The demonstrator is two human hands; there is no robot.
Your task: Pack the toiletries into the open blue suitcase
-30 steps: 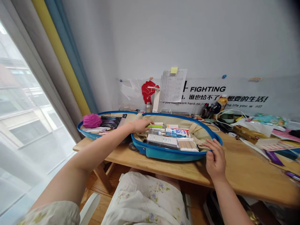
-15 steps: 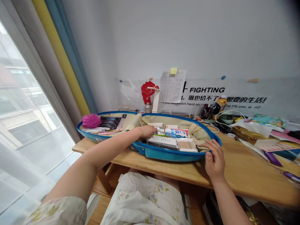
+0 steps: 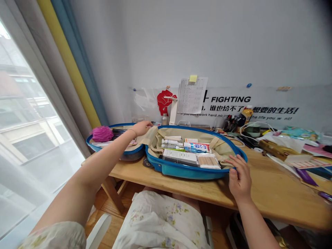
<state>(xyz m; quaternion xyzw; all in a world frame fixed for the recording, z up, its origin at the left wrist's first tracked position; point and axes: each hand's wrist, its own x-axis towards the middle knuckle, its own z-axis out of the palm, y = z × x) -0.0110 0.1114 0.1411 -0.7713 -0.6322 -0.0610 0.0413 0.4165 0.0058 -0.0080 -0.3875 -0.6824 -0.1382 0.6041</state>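
A small blue suitcase lies open on the wooden table, its two halves side by side. My left hand is over the left half near the beige lining flap, fingers stretched to the right and nothing visible in them. With fingers over the rim and thumb outside, my right hand grips the right half's front corner. That half holds a toothpaste box, a pack of cotton swabs, a white box and small tubes. A pink bath puff sits in the left half.
Bottles, pens, cables and packets clutter the table at the right, including a yellow-labelled bottle. A white lamp stands behind the suitcase against the wall. Curtains hang at the left.
My left hand has left the items in the right half and moved left and back, over the left half. My right hand stays at the rim.
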